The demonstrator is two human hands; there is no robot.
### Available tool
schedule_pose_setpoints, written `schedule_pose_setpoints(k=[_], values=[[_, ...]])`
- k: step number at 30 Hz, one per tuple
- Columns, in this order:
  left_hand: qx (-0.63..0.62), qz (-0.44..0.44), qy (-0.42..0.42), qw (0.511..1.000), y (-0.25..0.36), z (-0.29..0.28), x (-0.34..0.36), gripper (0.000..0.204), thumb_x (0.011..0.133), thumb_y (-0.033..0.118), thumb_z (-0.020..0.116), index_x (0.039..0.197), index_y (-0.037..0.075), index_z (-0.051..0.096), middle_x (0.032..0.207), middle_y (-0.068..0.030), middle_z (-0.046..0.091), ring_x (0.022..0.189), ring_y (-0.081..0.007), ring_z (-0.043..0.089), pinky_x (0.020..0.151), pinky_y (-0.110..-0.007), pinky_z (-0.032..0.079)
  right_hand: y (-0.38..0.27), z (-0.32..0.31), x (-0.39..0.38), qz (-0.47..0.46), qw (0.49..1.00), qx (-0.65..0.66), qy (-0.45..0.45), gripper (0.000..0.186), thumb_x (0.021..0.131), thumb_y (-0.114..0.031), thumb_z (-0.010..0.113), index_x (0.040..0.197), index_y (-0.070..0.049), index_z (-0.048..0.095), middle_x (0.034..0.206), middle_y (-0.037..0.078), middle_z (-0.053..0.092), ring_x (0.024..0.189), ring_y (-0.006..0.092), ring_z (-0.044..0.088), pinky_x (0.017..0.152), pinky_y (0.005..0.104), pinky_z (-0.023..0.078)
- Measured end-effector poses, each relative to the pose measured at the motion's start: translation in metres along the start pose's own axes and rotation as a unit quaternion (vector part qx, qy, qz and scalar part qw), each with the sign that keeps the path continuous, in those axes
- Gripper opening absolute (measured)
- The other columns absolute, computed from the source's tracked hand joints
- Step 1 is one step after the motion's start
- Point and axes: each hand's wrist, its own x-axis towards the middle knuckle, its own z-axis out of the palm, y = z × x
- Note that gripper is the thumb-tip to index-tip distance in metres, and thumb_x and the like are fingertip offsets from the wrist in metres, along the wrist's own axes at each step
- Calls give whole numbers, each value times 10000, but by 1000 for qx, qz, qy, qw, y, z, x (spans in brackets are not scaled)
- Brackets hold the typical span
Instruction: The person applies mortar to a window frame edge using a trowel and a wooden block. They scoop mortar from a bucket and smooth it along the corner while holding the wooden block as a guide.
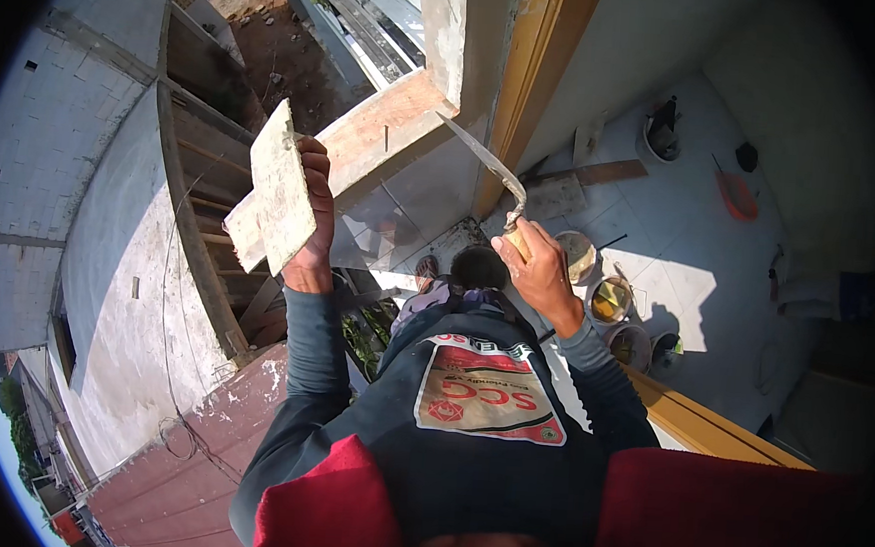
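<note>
My left hand (314,221) is closed around a pale, flat board (284,189) crusted with dried mortar, tilted steeply beside the wall opening. A second pale flat part (247,230) sticks out behind it; I cannot tell how the two join. My right hand (540,272) grips the light wooden handle of a trowel (494,165). Its narrow-looking metal blade points up and left, toward the corner of the wall ledge (392,120). Whether the tip touches the wall cannot be made out. From the ledge's rough, reddish top rises a thin metal rod or nail (386,138).
A black bucket (479,268) stands by my feet. Right of it, several containers sit on the tiled floor, one with yellowish contents (611,300). An orange-brown frame (546,60) rises beside the ledge. Farther right lie a wooden plank (612,172) and a red basin (736,198).
</note>
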Motion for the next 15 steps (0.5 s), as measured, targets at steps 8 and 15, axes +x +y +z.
schedule_pose_setpoints(k=[8, 15], values=[[231, 97, 70, 966, 35, -40, -37, 646, 959, 187, 649, 1501, -27, 371, 1326, -203, 508, 1156, -307, 576, 1046, -450, 533, -25, -20, 45, -13, 999, -47, 11, 330, 1015, -146, 623, 1243, 90, 587, 919, 185, 635, 729, 261, 648, 667, 363, 518], [312, 94, 117, 938, 65, -58, -50, 680, 991, 377, 417, 1546, -10, 351, 1448, -249, 524, 1245, -390, 608, 992, -510, 576, -61, -42, 81, 173, 982, -32, -68, 228, 1006, -164, 636, 1070, 54, 609, 931, 239, 655, 856, 423, 651, 760, 451, 498]])
